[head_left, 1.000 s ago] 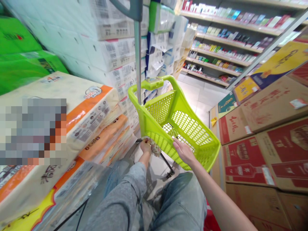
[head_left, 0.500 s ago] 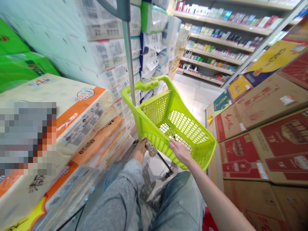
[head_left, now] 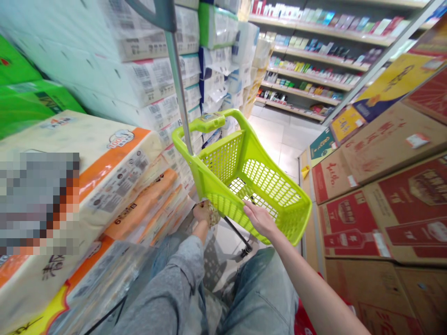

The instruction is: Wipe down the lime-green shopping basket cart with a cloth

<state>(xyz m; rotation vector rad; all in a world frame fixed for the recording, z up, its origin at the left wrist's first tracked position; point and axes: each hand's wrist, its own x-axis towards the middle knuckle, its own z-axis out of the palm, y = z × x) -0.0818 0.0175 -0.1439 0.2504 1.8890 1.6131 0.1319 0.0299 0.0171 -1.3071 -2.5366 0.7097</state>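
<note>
A lime-green rolling shopping basket [head_left: 251, 135] with perforated sides and a grey pull handle [head_left: 178, 74] stands before me, tilted in view. Nothing lies inside it. At its near rim, my right hand [head_left: 260, 219] is closed over the edge. Lower down, beside the near corner, my left hand [head_left: 201, 213] grips a crumpled patterned cloth [head_left: 213, 215] close to the basket's outer wall; part of its fingers is hidden. Under the basket a thin dark bar ends in a small caster [head_left: 246, 251].
Orange-and-cream tissue packs [head_left: 129, 158] are stacked at my left, with white-wrapped packs [head_left: 153, 79] behind. Cardboard cartons [head_left: 352, 218] rise at my right. Shelves of small boxes [head_left: 314, 60] stand beyond a tiled floor [head_left: 275, 123].
The basket and its handle sit slightly further left in view. My left hand and the cloth have shifted a little left along the basket's side; my right hand stays on the rim.
</note>
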